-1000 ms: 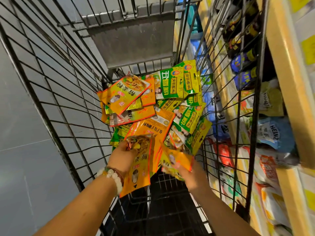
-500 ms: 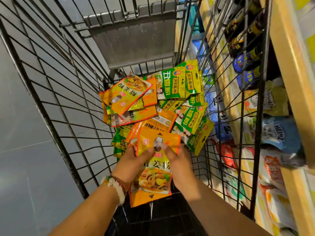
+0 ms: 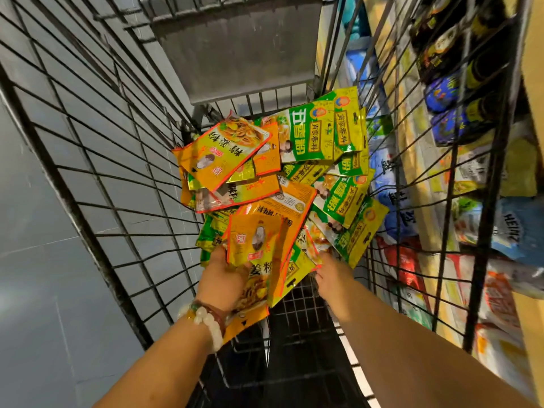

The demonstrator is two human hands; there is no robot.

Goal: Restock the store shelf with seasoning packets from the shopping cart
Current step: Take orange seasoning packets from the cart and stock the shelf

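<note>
Since half a second ago the right hand (image 3: 331,273) has let go of the orange foil seasoning packet (image 3: 259,240) and shifted toward 3 o'clock, where it reaches into the heap of orange and green packets (image 3: 323,160); its fingers are hidden, so I cannot tell its grip. Left hand (image 3: 225,282), wearing a beaded bracelet (image 3: 206,318), grips that orange packet inside the black wire shopping cart (image 3: 117,178). Store shelf (image 3: 482,160) stands at 3 o'clock.

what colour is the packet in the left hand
Orange-yellow with red edging, seen in the head view: the packet held by the left hand.
</note>
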